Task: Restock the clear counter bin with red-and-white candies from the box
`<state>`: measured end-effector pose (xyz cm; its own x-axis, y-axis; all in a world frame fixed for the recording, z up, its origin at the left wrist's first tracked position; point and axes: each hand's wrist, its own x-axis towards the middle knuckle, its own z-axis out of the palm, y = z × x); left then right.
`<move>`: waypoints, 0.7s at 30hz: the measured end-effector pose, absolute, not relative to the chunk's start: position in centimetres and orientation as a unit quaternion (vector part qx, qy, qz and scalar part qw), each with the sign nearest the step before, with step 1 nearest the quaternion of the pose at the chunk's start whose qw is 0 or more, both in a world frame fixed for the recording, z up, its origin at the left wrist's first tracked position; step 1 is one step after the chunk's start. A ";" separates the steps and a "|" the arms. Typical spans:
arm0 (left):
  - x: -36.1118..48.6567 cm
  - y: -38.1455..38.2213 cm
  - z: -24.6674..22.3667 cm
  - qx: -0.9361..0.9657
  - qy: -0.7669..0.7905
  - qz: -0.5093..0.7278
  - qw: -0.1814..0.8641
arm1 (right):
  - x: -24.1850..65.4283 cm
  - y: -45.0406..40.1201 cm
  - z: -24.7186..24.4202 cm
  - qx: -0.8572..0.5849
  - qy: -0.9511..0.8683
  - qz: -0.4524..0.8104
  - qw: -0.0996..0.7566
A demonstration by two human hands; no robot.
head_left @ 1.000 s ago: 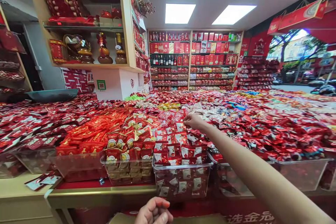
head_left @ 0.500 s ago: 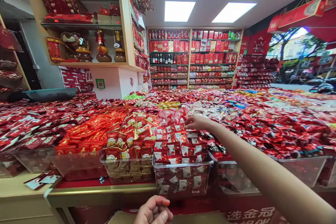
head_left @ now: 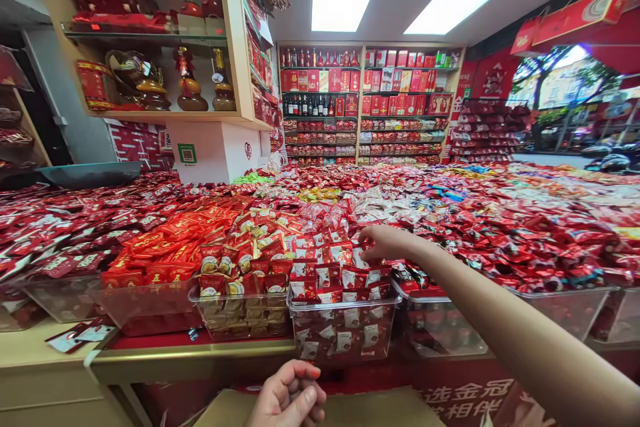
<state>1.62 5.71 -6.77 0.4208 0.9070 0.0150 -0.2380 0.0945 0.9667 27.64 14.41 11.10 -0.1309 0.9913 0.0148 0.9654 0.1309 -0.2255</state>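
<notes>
My right hand reaches out over a clear plastic bin heaped with small red-and-white snack packets. Its bent fingers close on a packet at the right side of the heap, where the fingertips are partly hidden. Low in front of the same bin, my left hand is loosely closed, thumb against the curled fingers, and nothing shows in it. Left of this bin stands another clear one with red-and-gold durian packets. Beyond that are bright orange-red packets.
More clear bins of wrapped sweets spread to the right and back. A gold-edged counter runs below the bins, with an open cardboard box under it. A wooden display shelf overhangs at left. Stocked wall shelves stand behind.
My right hand has shifted slightly right and down over the packets, its fingers bending more. My left hand stays curled near the same spot. The view has tilted and shifted a little.
</notes>
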 end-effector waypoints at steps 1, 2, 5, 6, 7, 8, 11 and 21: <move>1.6 5.7 -6.8 0.516 0.322 0.432 0.666 | 27.6 14.3 11.1 -0.656 -0.747 0.076 0.074; 1.6 5.7 -6.9 0.515 0.321 0.433 0.667 | 27.6 14.3 11.1 -0.657 -0.747 0.074 0.069; 1.6 5.7 -6.9 0.516 0.321 0.431 0.667 | 27.9 14.2 10.9 -0.658 -0.747 0.074 0.057; 1.6 5.7 -6.9 0.517 0.321 0.431 0.666 | 28.0 14.2 10.8 -0.656 -0.749 0.073 0.056; 1.6 5.6 -6.8 0.518 0.320 0.432 0.665 | 28.1 14.2 10.8 -0.654 -0.751 0.071 0.058; 1.6 5.6 -6.8 0.519 0.319 0.433 0.665 | 28.2 14.3 10.9 -0.653 -0.752 0.068 0.061; 1.7 5.5 -6.6 0.518 0.316 0.435 0.665 | 28.5 14.1 11.4 -0.652 -0.752 0.047 0.086; 0.7 4.5 -6.0 0.560 0.335 0.420 0.631 | 23.8 -0.2 2.1 -0.485 -0.795 0.247 0.266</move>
<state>0.72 4.52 -6.00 0.4238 0.9045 0.0483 -0.1544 0.0196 0.9878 23.84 -0.24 2.08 -0.3880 0.9033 0.1828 0.6402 0.4069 -0.6516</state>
